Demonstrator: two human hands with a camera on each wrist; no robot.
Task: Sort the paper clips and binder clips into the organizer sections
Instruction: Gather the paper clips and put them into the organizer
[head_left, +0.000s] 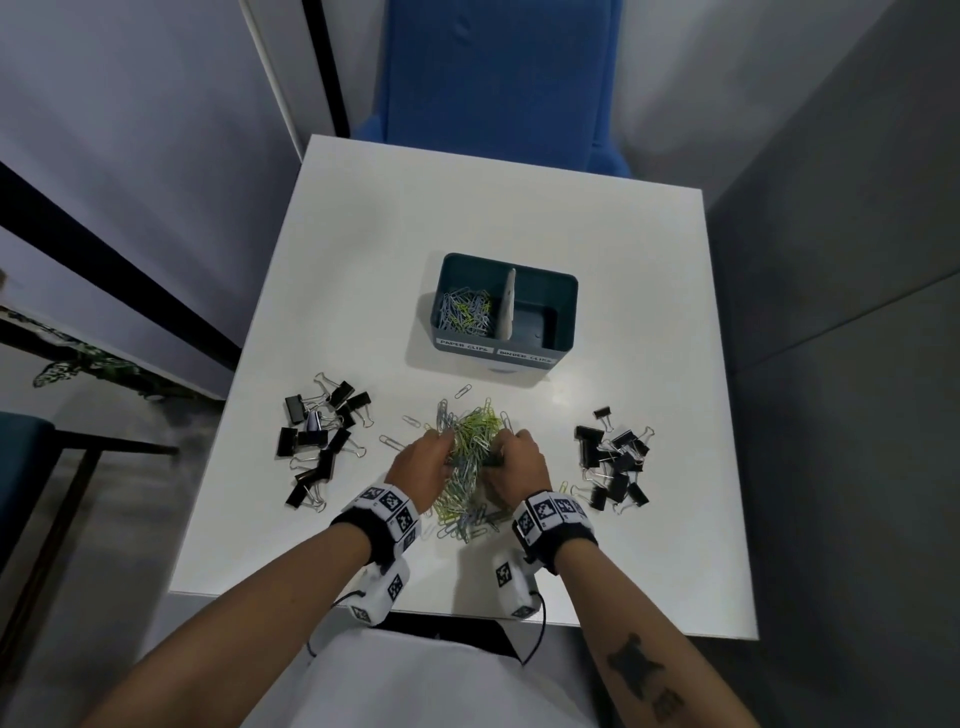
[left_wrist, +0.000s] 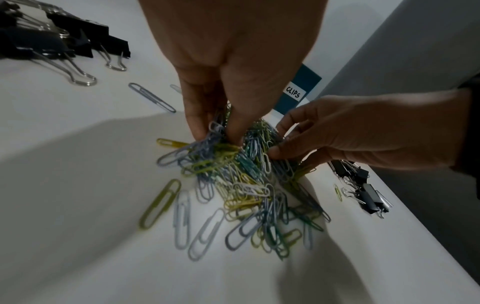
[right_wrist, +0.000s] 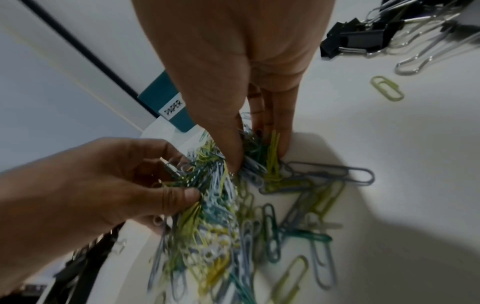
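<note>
Fingers of left hand (head_left: 422, 462) and right hand (head_left: 514, 460) pinch the paper clips (head_left: 470, 452); we advise lifting slowly, apparently tangled.

We see a white table (head_left: 363, 249) bearing a teal organizer (head_left: 563, 312), a paper clip heap (head_left: 470, 441) at the near middle, and black binder clips piled left (head_left: 322, 441) and right (head_left: 615, 462).
</note>
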